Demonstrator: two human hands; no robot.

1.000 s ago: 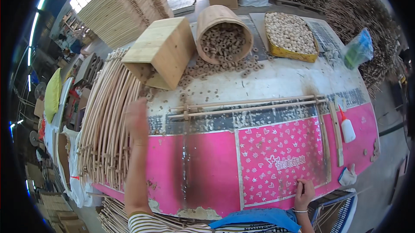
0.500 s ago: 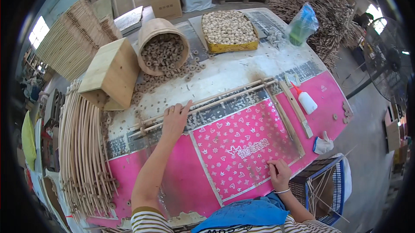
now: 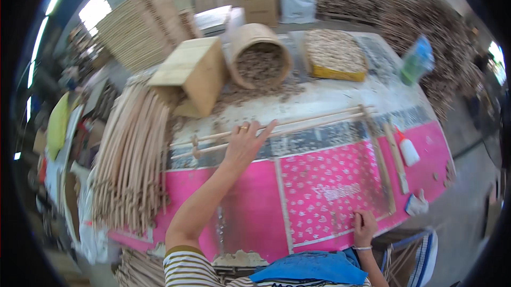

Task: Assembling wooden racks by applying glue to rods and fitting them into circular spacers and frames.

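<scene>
Two long thin wooden sticks (image 3: 311, 119) lie side by side across the table, with a small wooden ring piece (image 3: 195, 147) near their left end. My left hand (image 3: 245, 143) is over them, its fingers bent round the sticks and its thumb stretched to the right. It wears a ring. At the near edge of the patterned pink sheet (image 3: 319, 218), my right hand (image 3: 364, 228) rests with curled fingers; nothing shows in it. A wooden bar (image 3: 379, 162) runs along the sheet's right side, with a second wooden piece (image 3: 395, 159) beside it. Motion blurs the picture somewhat.
A bundle of sticks (image 3: 130, 154) lies at the left. Behind stand a wooden box (image 3: 194, 74), a tipped tub (image 3: 237, 69) spilling wooden rings and a yellow tray (image 3: 338, 73) of pale beads. A red-tipped glue bottle (image 3: 409, 151) and a white cloth (image 3: 418, 204) are at the right.
The view has swung left, so the table and everything on it appear farther right. My left hand stays over the sticks, and my right hand stays curled by the sheet's near edge.
</scene>
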